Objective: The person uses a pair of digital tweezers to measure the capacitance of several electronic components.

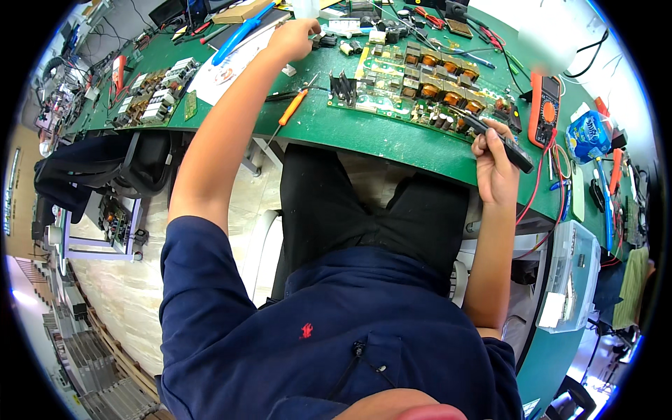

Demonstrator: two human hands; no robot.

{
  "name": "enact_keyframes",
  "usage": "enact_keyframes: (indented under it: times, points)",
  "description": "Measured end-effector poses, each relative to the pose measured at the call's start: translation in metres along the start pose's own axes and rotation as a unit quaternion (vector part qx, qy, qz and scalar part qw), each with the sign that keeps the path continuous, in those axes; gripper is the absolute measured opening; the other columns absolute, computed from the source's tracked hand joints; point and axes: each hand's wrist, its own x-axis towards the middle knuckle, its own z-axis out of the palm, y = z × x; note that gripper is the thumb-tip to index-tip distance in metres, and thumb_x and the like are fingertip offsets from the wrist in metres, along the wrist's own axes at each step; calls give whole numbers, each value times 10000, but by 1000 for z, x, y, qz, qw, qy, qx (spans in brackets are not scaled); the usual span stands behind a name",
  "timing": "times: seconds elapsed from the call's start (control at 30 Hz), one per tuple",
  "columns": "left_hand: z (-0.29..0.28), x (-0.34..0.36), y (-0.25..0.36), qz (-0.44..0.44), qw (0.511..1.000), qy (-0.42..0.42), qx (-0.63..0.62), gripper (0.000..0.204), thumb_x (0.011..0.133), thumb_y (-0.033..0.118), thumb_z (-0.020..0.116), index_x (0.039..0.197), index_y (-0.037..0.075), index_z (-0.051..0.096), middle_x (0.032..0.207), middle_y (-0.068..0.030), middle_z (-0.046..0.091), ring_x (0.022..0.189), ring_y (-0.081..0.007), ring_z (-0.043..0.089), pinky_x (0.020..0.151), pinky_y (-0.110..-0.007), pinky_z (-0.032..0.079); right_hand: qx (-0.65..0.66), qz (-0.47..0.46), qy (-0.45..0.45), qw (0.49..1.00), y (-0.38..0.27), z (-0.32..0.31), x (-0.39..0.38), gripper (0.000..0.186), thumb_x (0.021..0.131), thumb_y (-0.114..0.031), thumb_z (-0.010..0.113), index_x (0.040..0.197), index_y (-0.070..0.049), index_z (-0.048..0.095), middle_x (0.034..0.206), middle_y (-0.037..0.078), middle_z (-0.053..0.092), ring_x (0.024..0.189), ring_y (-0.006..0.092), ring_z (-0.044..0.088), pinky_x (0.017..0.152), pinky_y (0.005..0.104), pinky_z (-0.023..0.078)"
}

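My left hand (292,40) reaches to the back of the green bench beside a translucent white container (306,8), its fingers curled; what they hold, if anything, I cannot make out. My right hand (493,161) grips a black handheld tool (514,152) at the front right of a large circuit board (381,98) with copper coils, the tool angled over the board's edge. An orange-handled screwdriver (291,106) lies left of that board. A blue tool (234,43) rests on white paper (213,80) left of my left hand.
An orange multimeter (544,112) with leads stands at the right, beside a blue packet (586,136). Another circuit board (150,98) lies at the left. A chair (143,161) with dark cloth is left of my legs; a clear plastic box (570,276) sits at lower right.
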Motion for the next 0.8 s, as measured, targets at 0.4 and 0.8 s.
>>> enact_keyframes:
  times: [0.4,0.8]
  points:
    - [-5,-17,12,-12,998,-21,57,318,800,152,691,1096,107,584,1053,-112,661,1001,-308,628,837,-419,502,21,-1,15,1000,-4,4,-4,189,893,-59,648,1064,16,612,810,36,587,723,116,546,652,259,429]
    - [-73,-132,177,115,929,199,-289,202,852,-3,623,1051,-13,590,934,-80,632,778,-154,575,682,-292,466,2,-11,9,1000,5,12,2,198,859,-179,704,1000,-60,631,811,22,623,700,103,569,646,263,471]
